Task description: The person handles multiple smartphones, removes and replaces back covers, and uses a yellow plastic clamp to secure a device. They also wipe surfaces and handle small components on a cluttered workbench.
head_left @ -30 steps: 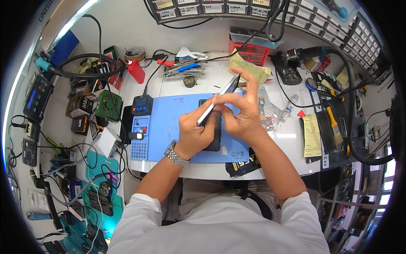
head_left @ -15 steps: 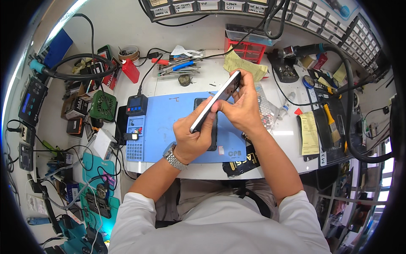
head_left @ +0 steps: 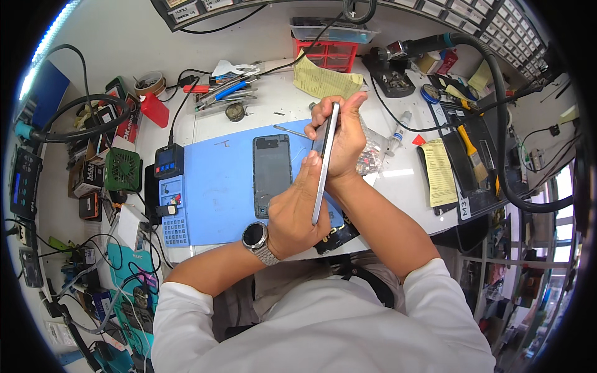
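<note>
Both hands grip a smartphone, turned on edge so that mostly its pale frame faces up. My left hand, with a watch on its wrist, closes on the lower end and lays fingers along the dark face. Around the upper end wraps my right hand, its thumb beside the top edge. Under them on the blue repair mat lies a dark phone back cover. A thin metal tool rests at the mat's far part, close to my right fingers.
A small black device stands at the mat's left edge. Behind it are a red bottle and a pile of tweezers and pens. Right of my hands lie a bubble-wrap bag, a yellow paper and a brush.
The phone has turned from a slant to nearly upright on edge, and my hands have shifted along it. The head view has swung right, showing more of the back cover.
</note>
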A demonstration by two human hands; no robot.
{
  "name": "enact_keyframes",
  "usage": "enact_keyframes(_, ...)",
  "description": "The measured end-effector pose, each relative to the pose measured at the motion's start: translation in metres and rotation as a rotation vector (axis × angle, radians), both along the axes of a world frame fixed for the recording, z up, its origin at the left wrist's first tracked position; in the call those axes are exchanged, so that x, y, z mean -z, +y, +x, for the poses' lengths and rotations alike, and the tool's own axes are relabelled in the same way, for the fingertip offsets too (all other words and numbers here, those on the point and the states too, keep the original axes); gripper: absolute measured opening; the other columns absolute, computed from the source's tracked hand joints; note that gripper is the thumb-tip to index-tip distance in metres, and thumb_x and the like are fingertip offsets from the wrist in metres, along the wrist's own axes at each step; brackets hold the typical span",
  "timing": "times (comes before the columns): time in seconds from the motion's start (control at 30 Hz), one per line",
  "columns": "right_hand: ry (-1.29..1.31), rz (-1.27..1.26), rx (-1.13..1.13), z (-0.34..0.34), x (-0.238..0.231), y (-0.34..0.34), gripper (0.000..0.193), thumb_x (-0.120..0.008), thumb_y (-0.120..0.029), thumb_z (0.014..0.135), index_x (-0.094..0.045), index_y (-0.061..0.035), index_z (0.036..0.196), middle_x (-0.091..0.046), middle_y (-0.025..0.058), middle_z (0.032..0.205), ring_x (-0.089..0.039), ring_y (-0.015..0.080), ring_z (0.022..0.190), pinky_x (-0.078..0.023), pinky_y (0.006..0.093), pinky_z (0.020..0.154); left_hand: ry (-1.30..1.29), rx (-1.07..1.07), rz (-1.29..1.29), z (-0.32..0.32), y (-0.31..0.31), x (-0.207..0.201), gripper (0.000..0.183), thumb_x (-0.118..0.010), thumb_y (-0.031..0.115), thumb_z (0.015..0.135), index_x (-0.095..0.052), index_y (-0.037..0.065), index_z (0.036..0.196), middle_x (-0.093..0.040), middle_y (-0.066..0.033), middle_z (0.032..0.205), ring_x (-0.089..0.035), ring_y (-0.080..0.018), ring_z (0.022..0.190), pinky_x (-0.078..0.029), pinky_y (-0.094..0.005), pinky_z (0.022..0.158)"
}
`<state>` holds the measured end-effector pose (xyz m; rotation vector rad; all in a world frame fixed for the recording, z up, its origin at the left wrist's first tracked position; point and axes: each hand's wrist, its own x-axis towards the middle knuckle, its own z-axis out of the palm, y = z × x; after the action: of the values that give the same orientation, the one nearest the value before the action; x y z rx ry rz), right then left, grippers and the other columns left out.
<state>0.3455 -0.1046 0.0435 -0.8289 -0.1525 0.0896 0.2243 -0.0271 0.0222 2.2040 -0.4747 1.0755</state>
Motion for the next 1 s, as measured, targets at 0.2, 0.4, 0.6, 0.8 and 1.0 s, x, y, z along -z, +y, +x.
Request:
enact_keyframes(0.2,-0.03,-0.014,0.005,-0.007,-0.007,0.007,0.069,-0.031,-0.074,0.112,-0.052,-0.0111,0.093,-0.045,0.0007,0.087,-0.044,0.0122,0.081,-0.043,0.0278,0.068,-0.017,-0.041,0.039,-0.006,0.0,-0.001,0.061,-0.065,-0.018,0.084,-0.055,-0.023,0.144,-0.069,-0.04,0.132,-0.082,-0.0406,0.091,-0.064,-0.0374,0.072)
enact_keyframes(0.4,-0.051,-0.02,-0.059,-0.006,-0.006,0.004,0.069,-0.031,-0.074,0.113,-0.052,-0.0112,0.093,-0.045,0.0009,0.087,-0.044,0.0123,0.082,-0.043,0.028,0.068,-0.035,-0.052,0.049,-0.005,-0.002,0.001,0.063,-0.065,-0.018,0.084,-0.054,-0.023,0.145,-0.068,-0.0414,0.133,-0.081,-0.0441,0.098,-0.065,-0.0381,0.077)
enact_keyframes(0.6,-0.04,-0.024,-0.053,-0.007,-0.005,0.005,0.069,-0.031,-0.074,0.112,-0.052,-0.0111,0.093,-0.046,0.0009,0.087,-0.045,0.0118,0.082,-0.044,0.0277,0.068,-0.037,-0.068,0.06,-0.006,-0.003,0.001,0.063,-0.065,-0.018,0.084,-0.053,-0.023,0.145,-0.068,-0.0423,0.132,-0.08,-0.0463,0.103,-0.065,-0.0388,0.08)
enact_keyframes(0.8,-0.054,-0.035,-0.034,-0.006,-0.004,0.006,0.069,-0.031,-0.074,0.112,-0.053,-0.0112,0.093,-0.046,0.0005,0.086,-0.046,0.011,0.081,-0.043,0.0273,0.067,-0.041,-0.066,0.044,-0.005,-0.004,0.004,0.063,-0.064,-0.018,0.084,-0.052,-0.024,0.145,-0.068,-0.0428,0.132,-0.08,-0.0466,0.104,-0.065,-0.0399,0.082)
enact_keyframes(1.0,0.0,-0.04,-0.035,0.002,0.003,0.004,0.071,-0.036,-0.078,0.109,-0.054,-0.0113,0.092,-0.047,0.0008,0.083,-0.045,0.0106,0.076,-0.044,0.0264,0.063,-0.022,-0.051,0.033,0.001,-0.002,0.002,0.063,-0.065,-0.016,0.086,-0.053,-0.021,0.147,-0.073,-0.0372,0.123,-0.081,-0.0391,0.087,-0.063,-0.0377,0.07)
